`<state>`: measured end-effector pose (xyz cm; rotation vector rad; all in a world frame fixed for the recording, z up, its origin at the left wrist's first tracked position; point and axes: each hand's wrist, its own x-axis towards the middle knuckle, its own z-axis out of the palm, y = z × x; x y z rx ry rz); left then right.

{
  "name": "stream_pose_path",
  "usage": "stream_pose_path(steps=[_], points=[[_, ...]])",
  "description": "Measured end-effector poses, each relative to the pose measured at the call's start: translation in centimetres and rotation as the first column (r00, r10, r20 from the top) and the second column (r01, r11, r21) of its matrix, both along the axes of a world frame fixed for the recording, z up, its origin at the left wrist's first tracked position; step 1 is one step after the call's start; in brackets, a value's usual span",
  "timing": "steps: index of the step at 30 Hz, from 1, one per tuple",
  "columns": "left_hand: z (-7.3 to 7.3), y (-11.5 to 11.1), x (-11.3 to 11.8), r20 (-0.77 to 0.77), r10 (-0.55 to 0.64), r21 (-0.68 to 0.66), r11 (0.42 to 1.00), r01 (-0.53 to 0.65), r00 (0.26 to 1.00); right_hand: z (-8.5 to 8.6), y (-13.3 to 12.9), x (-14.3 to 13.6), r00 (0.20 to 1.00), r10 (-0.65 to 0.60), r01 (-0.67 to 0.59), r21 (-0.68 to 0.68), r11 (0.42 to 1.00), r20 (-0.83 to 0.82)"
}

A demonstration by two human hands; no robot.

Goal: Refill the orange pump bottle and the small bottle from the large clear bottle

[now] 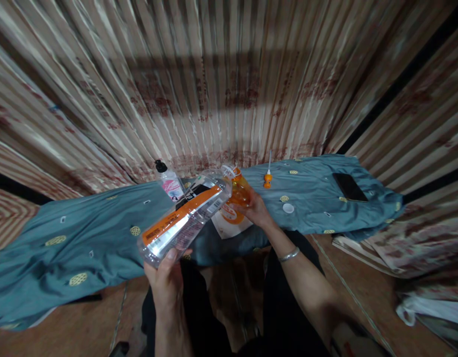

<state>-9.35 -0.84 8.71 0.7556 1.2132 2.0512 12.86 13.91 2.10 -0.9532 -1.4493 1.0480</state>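
My left hand (168,280) grips the lower end of a large clear plastic bottle (187,218) with an orange and silver label. That bottle is tilted, its mouth up and to the right, meeting the top of an orange bottle (239,191). Around the orange bottle my right hand (256,210) is wrapped, keeping it roughly upright over a white paper (232,230). An orange pump head (268,180) with a thin tube lies on the cloth to the right. Nearby sits a white round cap (288,208). How much liquid the clear bottle contains is hard to see.
A pump bottle (171,184) with a black top and pink label stands behind the clear bottle. A dark phone (349,187) lies on the right of the green cloth (113,218) covering the narrow table. Striped curtains (229,74) hang close behind and at both sides.
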Motion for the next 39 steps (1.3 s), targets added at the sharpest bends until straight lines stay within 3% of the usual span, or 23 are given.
stream_pose_path(steps=[16,26,39], points=[[0.1,-0.5,0.2,-0.126,0.049,0.047,0.998,-0.043,0.991,0.0,-0.1,0.1,1.0,-0.02,0.02,-0.018,1.0,0.001],[0.2,-0.7,0.0,-0.111,0.049,0.083,0.996,-0.039,0.993,-0.1,-0.1,0.1,0.999,0.023,-0.025,-0.038,0.999,-0.043],[-0.2,-1.1,-0.2,-0.165,0.067,0.042,0.997,-0.061,0.984,0.1,-0.1,0.1,1.0,0.006,-0.006,-0.021,1.0,-0.027]])
